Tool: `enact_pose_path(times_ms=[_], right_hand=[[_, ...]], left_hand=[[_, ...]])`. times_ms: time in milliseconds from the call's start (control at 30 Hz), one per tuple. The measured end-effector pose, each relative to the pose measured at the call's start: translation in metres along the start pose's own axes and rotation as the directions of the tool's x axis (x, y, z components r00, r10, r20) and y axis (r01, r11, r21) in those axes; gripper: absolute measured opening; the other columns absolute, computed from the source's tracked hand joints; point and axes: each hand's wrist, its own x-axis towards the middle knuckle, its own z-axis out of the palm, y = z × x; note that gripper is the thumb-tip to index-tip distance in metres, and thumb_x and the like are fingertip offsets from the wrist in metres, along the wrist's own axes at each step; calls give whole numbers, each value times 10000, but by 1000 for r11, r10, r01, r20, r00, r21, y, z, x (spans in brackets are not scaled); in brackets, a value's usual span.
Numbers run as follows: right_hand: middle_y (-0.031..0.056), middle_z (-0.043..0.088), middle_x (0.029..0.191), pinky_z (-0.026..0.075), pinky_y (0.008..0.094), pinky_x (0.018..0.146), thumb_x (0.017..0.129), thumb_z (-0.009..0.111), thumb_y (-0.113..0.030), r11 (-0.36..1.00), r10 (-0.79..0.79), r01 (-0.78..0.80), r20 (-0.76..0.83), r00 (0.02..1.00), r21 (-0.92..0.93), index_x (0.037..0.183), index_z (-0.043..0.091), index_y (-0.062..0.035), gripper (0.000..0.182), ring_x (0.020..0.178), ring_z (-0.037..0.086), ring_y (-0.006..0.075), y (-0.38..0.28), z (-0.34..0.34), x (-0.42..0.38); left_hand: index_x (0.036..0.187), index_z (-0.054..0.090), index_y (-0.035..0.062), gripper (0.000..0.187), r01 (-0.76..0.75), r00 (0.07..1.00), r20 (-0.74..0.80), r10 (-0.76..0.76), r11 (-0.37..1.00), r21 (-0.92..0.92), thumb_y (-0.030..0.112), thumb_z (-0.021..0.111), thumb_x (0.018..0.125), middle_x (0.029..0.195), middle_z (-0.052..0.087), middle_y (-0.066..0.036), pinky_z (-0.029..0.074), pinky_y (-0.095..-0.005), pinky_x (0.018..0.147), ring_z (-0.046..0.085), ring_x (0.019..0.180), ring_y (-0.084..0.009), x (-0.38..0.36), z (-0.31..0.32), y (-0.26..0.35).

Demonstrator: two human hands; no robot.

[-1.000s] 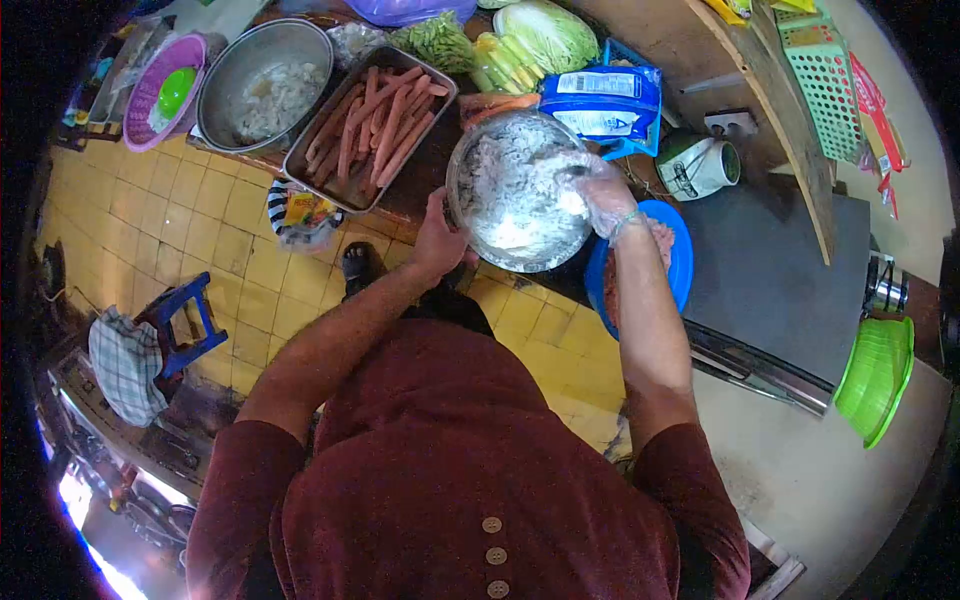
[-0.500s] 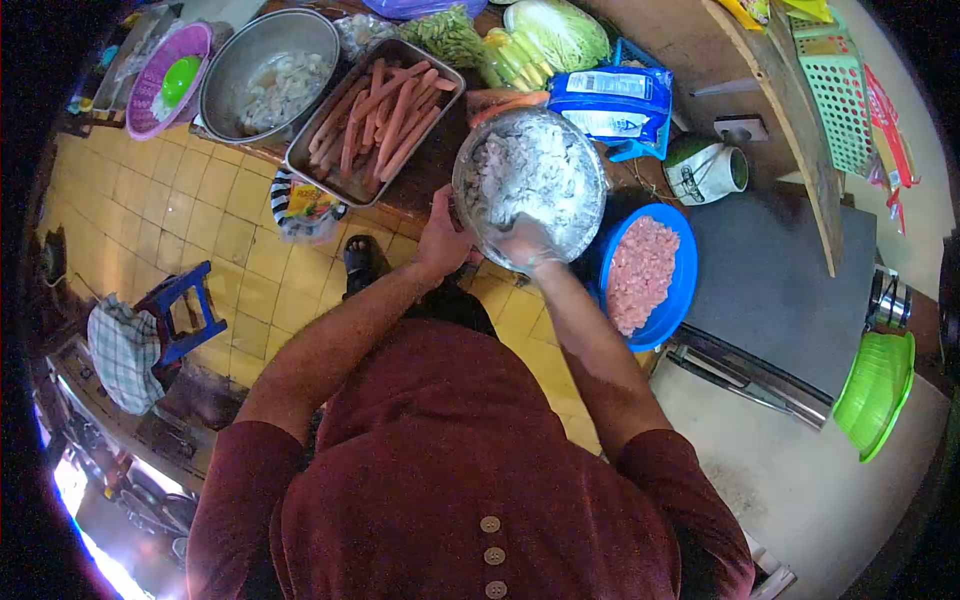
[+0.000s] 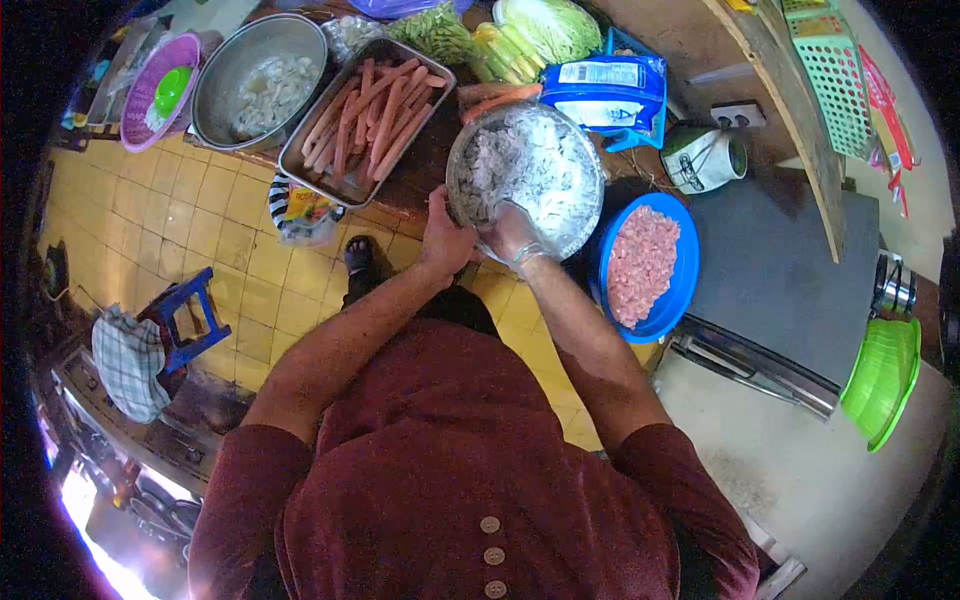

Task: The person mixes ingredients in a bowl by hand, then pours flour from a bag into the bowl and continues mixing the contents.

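Observation:
A round metal bowl (image 3: pixel 574 235) holds white flour-like powder with coated pieces in it; their kind is hidden by the powder. My left hand (image 3: pixel 447 240) is closed on the bowl's near left rim. My right hand (image 3: pixel 512 235), in a clear plastic glove, reaches over the near edge into the bowl. Its fingertips go down into the white-coated contents, so I cannot see whether they grip anything. Just right of the bowl stands a blue basin (image 3: pixel 688 275) of pink minced or chopped meat (image 3: pixel 643 266).
To the left are a metal tray (image 3: pixel 292 160) of long sausages (image 3: pixel 375 115) and a large pot (image 3: pixel 205 115). Cabbage (image 3: pixel 555 30) and a blue packet (image 3: pixel 608 95) lie behind the bowl. A wooden board edge (image 3: pixel 790 110) juts in at upper right. A blue stool (image 3: pixel 190 320) stands left.
My right hand has shifted slightly left and up within the bowl, and its glove shows more sharply. My left hand stays on the rim. The whole view has shifted a little.

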Motion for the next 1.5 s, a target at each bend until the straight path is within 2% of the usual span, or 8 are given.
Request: enact_pose_path(times_ms=[133,200,333,667,767,867,900,1500], right_hand=[[135,716,1021,532,344,826,849,658,-82,974,-132,63,313,941,219,1110,651,51,294,919,675,218,35,-26,15],[112,708,1005,553,328,826,844,669,-62,514,-291,-119,303,907,850,1172,629,33,344,893,680,199,40,-61,12],[111,697,1033,579,358,780,866,634,-37,222,-16,-291,302,953,931,1201,603,18,341,873,686,214,20,-130,5],[141,705,1077,520,371,847,829,656,-148,878,95,34,-243,965,477,1099,680,-6,307,927,680,237,41,-141,17],[167,704,926,529,398,792,780,719,-128,873,-477,456,-498,725,-172,1247,620,-62,482,839,675,290,46,-88,30],[230,688,978,523,451,851,729,752,-173,917,-364,188,-547,754,-351,1307,572,-74,614,925,669,364,16,-54,26],[270,665,1034,514,456,883,691,768,-189,984,116,-145,-251,961,-99,1315,551,-66,671,995,646,392,3,-63,25],[117,731,963,529,326,806,801,679,-51,975,-75,106,-161,984,195,1030,683,13,238,868,681,179,-25,-203,-33]], left_hand=[[1416,228,143,674,-35,998,49,36,999,-29,-54,569,869,1236,536,-159,637,-385,616,645,942,-270,1,-5,5],[1431,191,143,691,-20,998,58,19,1000,23,-46,580,892,1261,530,-168,645,-406,630,654,951,-274,0,-10,10],[1427,243,150,634,-25,997,74,19,996,88,-34,546,901,1170,543,-140,632,-373,618,635,926,-245,-6,-13,17],[1433,221,118,667,-70,993,99,70,998,1,-22,581,889,1184,552,-145,635,-378,654,640,914,-234,0,-15,7],[1437,221,141,683,-64,993,105,61,998,23,-20,589,886,1189,552,-142,635,-378,656,637,912,-230,6,-16,2],[1443,217,170,695,10,993,114,-21,996,93,-17,589,887,1196,550,-145,635,-372,659,637,920,-233,9,-20,-4],[1443,217,170,695,9,994,108,-19,995,96,-17,589,887,1196,550,-145,635,-372,659,637,920,-233,11,-19,-4],[1434,240,121,673,-164,975,153,161,986,8,-21,592,879,1220,558,-144,611,-333,570,643,923,-226,8,-16,-8]])
